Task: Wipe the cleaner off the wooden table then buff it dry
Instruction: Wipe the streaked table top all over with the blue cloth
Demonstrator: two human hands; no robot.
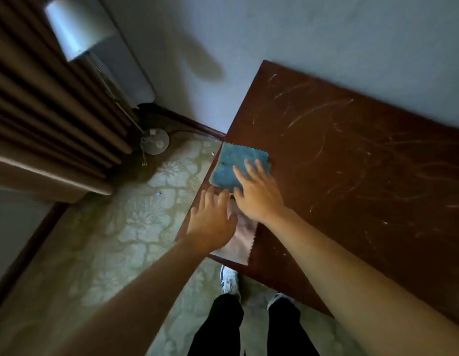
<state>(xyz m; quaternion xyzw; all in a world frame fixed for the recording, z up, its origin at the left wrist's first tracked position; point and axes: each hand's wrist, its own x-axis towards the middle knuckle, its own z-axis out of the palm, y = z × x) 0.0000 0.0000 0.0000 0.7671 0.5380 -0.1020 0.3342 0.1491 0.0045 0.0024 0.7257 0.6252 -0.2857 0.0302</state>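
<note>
A dark reddish wooden table (351, 155) stands against a pale wall (300, 29), and everything else sits off its left end. Beyond that end a floor lamp (79, 29) with a white shade rises on a thin stem from a round base on the floor, close beside heavy brown pleated curtains (43, 111). The floor (136, 214) below the table's left edge is covered in a pale green-grey floral pattern. At the table's near edge a person's dark trouser legs and white shoes (229, 278) show.

Two cloths lie at the table's left end, nothing blocking them. A blue cloth (229, 165) lies flat nearest the far-left edge; a pink cloth (242, 242) lies just nearer along the same edge, its near corner reaching the table's front edge.

The right hand (259, 196) is open, fingers spread, with the fingertips resting on the blue cloth's near right part. The left hand (213, 219) is open too, palm down over the pink cloth, fingers loosely together and reaching toward the blue cloth's near edge; whether they touch it I cannot tell.

The tabletop is smooth and glossy, streaked all over with pale curving smears. Both cloths are square with zigzag-cut edges, the blue one looking napped and mottled.
</note>
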